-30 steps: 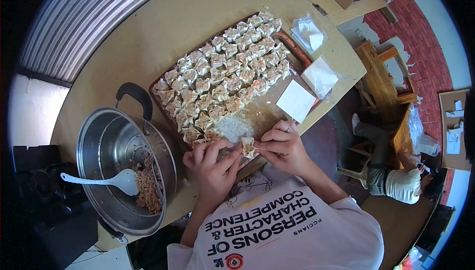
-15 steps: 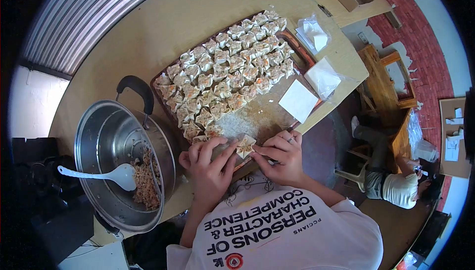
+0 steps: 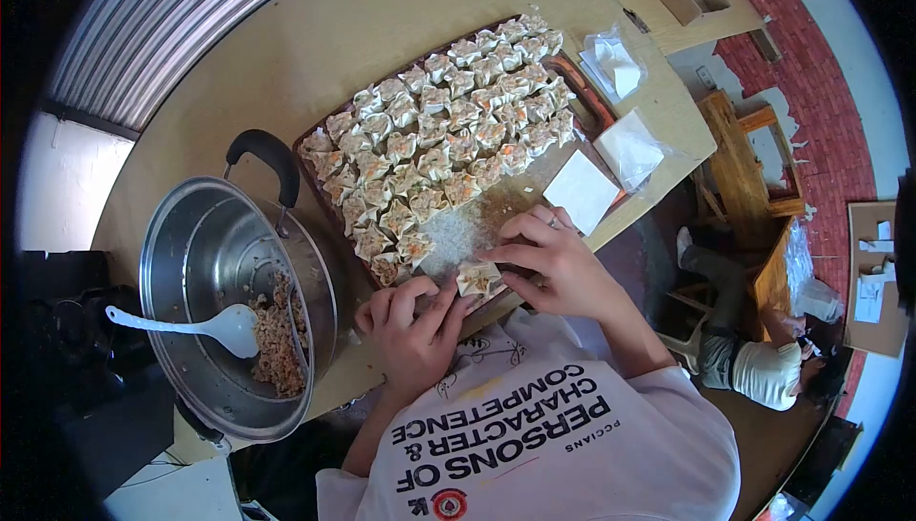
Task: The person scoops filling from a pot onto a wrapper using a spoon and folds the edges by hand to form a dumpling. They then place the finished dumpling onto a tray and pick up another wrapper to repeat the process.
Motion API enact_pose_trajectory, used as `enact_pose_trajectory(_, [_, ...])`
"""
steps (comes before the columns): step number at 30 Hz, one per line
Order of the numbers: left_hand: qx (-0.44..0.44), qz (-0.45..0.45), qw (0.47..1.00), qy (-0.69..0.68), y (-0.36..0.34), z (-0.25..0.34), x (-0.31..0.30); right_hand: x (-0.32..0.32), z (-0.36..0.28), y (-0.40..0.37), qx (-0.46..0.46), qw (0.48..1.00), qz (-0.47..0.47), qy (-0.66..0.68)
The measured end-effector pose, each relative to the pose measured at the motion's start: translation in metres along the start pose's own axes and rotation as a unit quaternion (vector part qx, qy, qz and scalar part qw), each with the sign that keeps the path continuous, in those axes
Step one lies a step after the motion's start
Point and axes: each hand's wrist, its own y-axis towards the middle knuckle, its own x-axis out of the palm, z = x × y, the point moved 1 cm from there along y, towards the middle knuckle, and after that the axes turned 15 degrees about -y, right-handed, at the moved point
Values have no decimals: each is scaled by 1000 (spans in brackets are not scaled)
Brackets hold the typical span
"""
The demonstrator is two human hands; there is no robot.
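Observation:
At the tray's near edge, an open-topped dumpling (image 3: pixel 479 279) with filling showing in its square wrapper sits between my hands. My left hand (image 3: pixel 415 330) pinches its left side, fingers bent together. My right hand (image 3: pixel 553 263), with a ring on one finger, holds its right side between index finger and thumb. Rows of filled dumplings (image 3: pixel 434 154) cover the far and left parts of the tray (image 3: pixel 587 106). A stack of white wrappers (image 3: pixel 580 192) lies at the tray's right side.
On the left stands a large steel pot (image 3: pixel 205 225) with minced filling (image 3: pixel 277 349) and a white ladle (image 3: pixel 229 328). Plastic-wrapped wrappers (image 3: pixel 630 151) and another packet (image 3: pixel 613 65) lie right of the tray. A seated person (image 3: pixel 754 368) is at far right.
My right hand has shifted, its index finger moving to the dumpling's far right side. The dumpling sits slightly lower and flatter in view. The camera view has shifted a little.

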Motion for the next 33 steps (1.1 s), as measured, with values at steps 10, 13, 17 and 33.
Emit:
enact_pose_trajectory(10, [-52,-2,998,-47,9,1,2,16,-4,-15,48,996,75,-2])
enact_pose_trajectory(13, [-54,-8,997,-63,12,1,2,16,-3,-11,32,996,78,6])
enact_pose_trajectory(17, [-76,-30,994,-74,16,2,-1,22,2,-7,18,996,65,64])
enact_pose_trajectory(33, [-55,-30,996,-64,18,-3,-2,19,3,-4,-20,997,66,42])
